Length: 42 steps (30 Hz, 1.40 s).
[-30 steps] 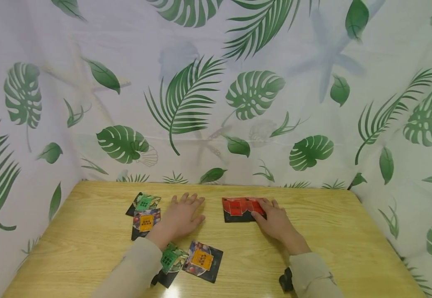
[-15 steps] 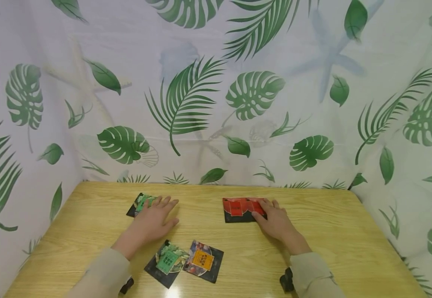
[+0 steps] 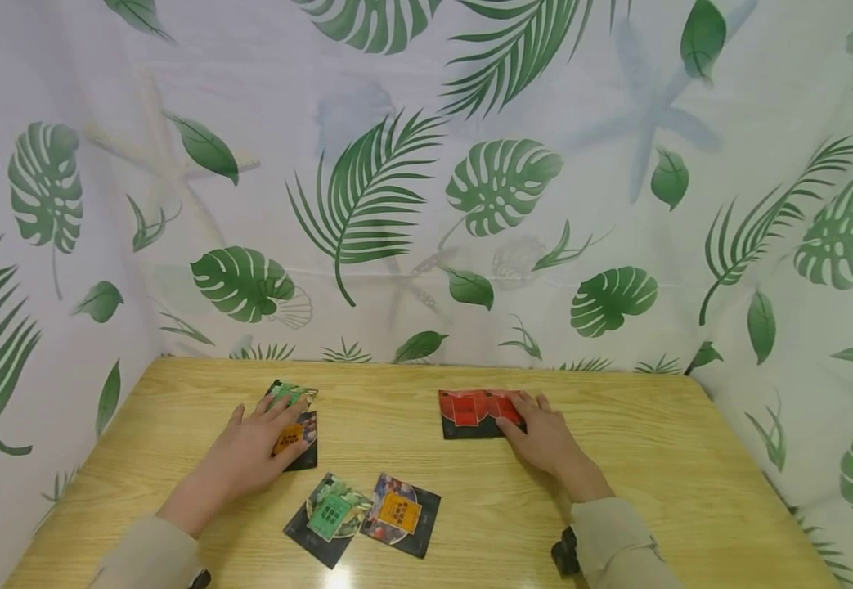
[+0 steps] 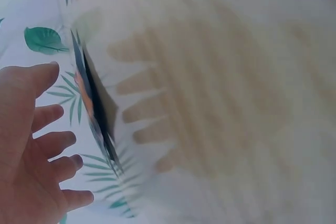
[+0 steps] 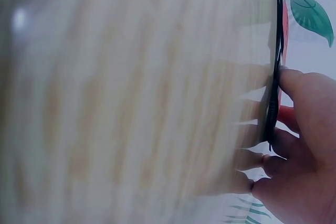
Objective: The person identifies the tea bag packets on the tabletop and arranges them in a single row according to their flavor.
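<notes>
The orange-labelled packet (image 3: 307, 459) lies on the table (image 3: 662, 458), dark end near, long axis running near-to-far, beneath the left hand (image 3: 245, 454) with fingers spread; the red packets (image 3: 464, 413) stretch left-to-right, the right hand (image 3: 544, 440) resting spread fingers on their right end

The desk (image 3: 662, 458) shows wood grain under a smooth, glossy finish that gives blurred reflections and a bright glare. The red packets (image 3: 463, 413), green packets (image 3: 329, 519) and orange-labelled packets (image 3: 401, 515) look like thin, smooth plastic film or coated paper. The backdrop (image 3: 411, 323) looks like matt, faintly creased cloth; the sleeves (image 3: 617, 540) are matt, wrinkled fabric.
</notes>
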{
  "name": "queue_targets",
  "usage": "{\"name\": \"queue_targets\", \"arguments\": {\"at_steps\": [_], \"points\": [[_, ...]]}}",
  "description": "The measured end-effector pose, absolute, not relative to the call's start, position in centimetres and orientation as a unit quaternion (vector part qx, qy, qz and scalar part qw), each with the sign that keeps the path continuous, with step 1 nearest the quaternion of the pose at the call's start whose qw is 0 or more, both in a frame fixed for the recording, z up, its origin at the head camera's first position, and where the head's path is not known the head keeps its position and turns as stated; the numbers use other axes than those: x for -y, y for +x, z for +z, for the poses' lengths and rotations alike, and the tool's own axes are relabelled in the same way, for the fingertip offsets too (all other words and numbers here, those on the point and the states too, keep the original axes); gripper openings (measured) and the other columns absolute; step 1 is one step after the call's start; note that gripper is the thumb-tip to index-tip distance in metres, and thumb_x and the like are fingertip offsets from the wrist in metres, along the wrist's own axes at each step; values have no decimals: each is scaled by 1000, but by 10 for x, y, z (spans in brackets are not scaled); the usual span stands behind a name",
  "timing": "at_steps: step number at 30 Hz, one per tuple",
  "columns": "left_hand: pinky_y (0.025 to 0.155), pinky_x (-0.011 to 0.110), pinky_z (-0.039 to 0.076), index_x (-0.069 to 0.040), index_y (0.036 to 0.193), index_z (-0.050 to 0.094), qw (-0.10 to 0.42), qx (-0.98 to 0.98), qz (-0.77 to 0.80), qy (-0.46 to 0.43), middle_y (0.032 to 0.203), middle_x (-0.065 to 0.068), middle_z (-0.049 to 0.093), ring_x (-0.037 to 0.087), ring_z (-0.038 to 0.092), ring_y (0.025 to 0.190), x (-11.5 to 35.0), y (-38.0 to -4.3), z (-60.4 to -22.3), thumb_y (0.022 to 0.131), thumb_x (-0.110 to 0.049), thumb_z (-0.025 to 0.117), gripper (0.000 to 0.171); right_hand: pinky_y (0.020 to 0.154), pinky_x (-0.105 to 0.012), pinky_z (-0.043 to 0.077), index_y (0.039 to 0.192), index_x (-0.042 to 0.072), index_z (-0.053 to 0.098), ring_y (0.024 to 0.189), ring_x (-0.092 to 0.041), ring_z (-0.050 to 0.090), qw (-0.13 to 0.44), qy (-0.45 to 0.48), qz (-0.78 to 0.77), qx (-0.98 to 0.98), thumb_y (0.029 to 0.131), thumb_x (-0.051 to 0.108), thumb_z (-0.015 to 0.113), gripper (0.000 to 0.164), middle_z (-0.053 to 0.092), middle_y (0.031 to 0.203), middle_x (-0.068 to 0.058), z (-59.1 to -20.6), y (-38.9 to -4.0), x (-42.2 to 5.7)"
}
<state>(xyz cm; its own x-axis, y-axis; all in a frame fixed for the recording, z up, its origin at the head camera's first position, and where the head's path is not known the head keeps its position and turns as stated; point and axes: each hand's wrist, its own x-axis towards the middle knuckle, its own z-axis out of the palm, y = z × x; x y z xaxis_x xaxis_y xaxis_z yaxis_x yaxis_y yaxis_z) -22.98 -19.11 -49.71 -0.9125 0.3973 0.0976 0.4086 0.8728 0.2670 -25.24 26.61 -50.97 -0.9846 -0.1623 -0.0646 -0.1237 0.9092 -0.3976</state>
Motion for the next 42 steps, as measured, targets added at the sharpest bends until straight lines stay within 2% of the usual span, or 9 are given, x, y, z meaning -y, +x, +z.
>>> {"name": "queue_targets", "arguments": {"at_steps": [8, 14, 19, 26, 42], "points": [[113, 83, 29, -11, 158, 51, 16, 968, -141, -208, 160, 24, 49, 51, 43, 149, 204, -222, -497, 104, -46, 64, 65, 121, -78, 20, 160, -4, 40, 155, -60, 21, 47, -74, -203, -975, 111, 35, 53, 64, 33, 166, -32, -509, -252, -266], [109, 82, 35, -10, 158, 50, 1, 970, -133, -205, 159, 24, 50, 53, 48, 144, 207, -220, -495, 104, -46, 65, 66, 121, -78, 21, 160, -3, 40, 156, -59, 21, 47, -73, -202, -975, 111, 36, 53, 64, 34, 166, -32, -509, -253, -266], [108, 82, 36, -10, 159, 49, -23, 970, -136, -199, 162, 24, 47, 54, 48, 144, 209, -218, -494, 103, -48, 66, 69, 121, -78, 22, 160, -3, 40, 155, -59, 22, 44, -74, -200, -976, 111, 35, 53, 64, 34, 166, -31, -509, -253, -266], [109, 82, 34, -9, 157, 50, -41, 968, -139, -204, 160, 24, 49, 53, 46, 146, 208, -219, -495, 101, -49, 67, 71, 121, -79, 21, 160, -3, 40, 156, -58, 21, 45, -74, -201, -976, 111, 35, 53, 64, 34, 166, -32, -509, -252, -267], [109, 83, 34, -8, 156, 52, -34, 966, -127, -225, 158, 23, 52, 54, 46, 146, 197, -219, -494, 102, -46, 67, 68, 121, -79, 21, 160, -4, 40, 155, -59, 21, 44, -75, -206, -975, 111, 34, 53, 64, 34, 165, -33, -506, -252, -265]]}}
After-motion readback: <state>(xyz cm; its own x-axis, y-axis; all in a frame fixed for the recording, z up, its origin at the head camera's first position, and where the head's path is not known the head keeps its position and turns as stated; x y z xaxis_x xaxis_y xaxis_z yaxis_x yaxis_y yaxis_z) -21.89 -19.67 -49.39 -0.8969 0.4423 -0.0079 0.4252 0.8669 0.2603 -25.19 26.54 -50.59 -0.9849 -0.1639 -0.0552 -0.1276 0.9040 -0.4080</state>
